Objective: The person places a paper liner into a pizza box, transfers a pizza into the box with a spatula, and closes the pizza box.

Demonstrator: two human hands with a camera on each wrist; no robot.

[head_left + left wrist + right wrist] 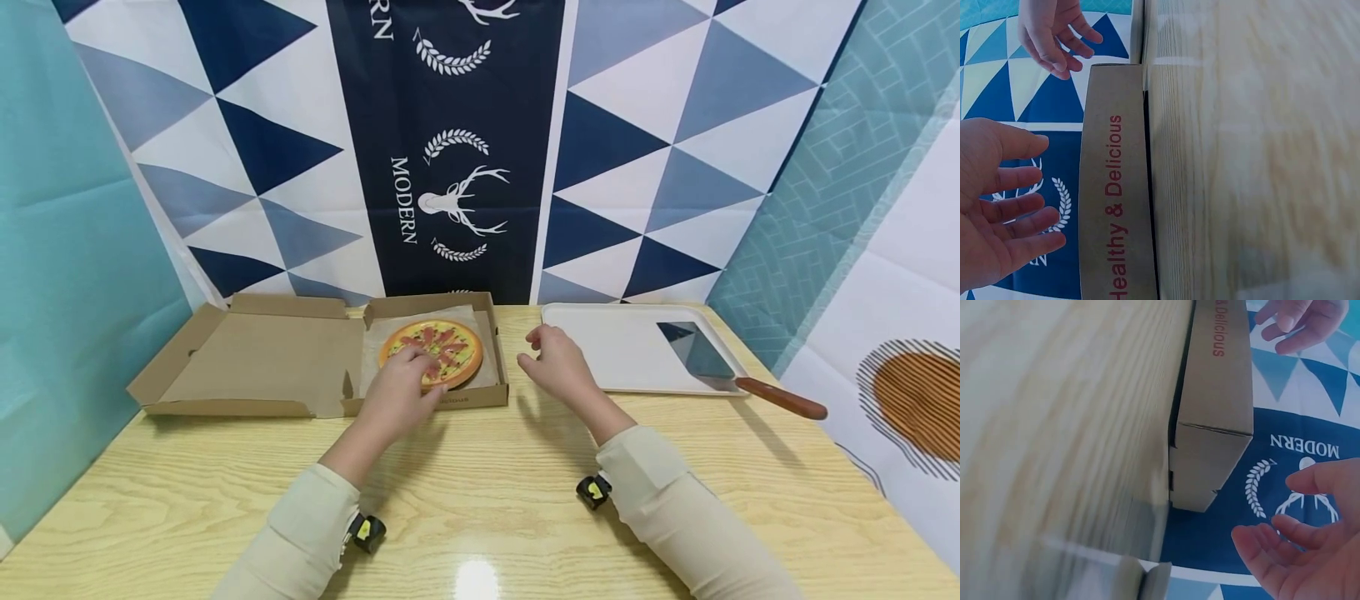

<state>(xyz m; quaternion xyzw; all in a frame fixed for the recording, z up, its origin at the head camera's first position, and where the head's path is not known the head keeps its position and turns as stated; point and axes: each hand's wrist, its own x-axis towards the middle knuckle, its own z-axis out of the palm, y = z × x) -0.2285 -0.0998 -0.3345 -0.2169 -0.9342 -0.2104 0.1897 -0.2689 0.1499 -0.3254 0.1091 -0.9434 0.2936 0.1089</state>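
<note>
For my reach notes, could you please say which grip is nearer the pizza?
Left. In the head view, the left grip overlaps the near-left part of the pizza; the right grip is to its right, outside the box.

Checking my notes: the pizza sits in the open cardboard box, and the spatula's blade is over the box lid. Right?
Not quite: in the head view, the spatula's blade is over the white tray, not the lid. The pizza does sit in the open cardboard box.
</note>
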